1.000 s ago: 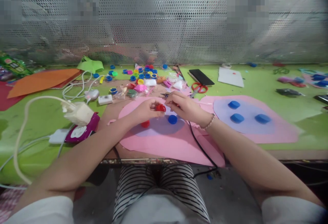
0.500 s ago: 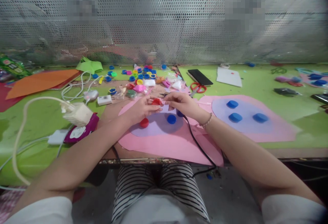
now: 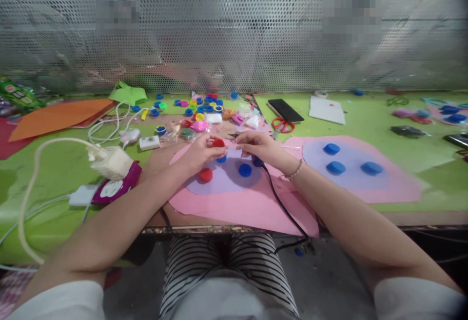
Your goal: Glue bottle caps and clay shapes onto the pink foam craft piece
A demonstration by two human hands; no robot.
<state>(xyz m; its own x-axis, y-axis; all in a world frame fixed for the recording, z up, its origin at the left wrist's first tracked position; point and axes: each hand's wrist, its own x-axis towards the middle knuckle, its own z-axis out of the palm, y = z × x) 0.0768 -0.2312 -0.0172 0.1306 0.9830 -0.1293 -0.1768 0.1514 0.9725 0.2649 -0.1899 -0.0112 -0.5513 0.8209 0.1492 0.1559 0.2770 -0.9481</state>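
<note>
My left hand [image 3: 200, 155] pinches a red bottle cap [image 3: 218, 143] between thumb and fingers, its flat top turned up. Just right of it, my right hand [image 3: 260, 148] is closed, fingertips together; whatever is in them is too small or hidden to name. A dark pointed tip [image 3: 233, 135] shows beyond those fingers, and a black cord [image 3: 275, 189] runs out from under the hand. Below both hands lies purple paper [image 3: 226, 183] on a pink sheet [image 3: 237, 210]. On the purple rest another red cap [image 3: 206, 175], a blue cap [image 3: 245, 170] and a partly covered blue cap [image 3: 221, 159].
Several blue caps [image 3: 336, 168] sit on a second purple-and-pink paper shape at right. Behind my hands are loose coloured caps [image 3: 199, 116], red-handled scissors [image 3: 283, 125] and a phone [image 3: 285, 110]. A power strip [image 3: 117, 183] with a plug and cables lies left. Perforated metal [image 3: 234, 32] backs the table.
My left hand has drawn the red cap slightly left and tipped it so its top shows. The gap between the hands has widened, and the blue cap beneath is now visible.
</note>
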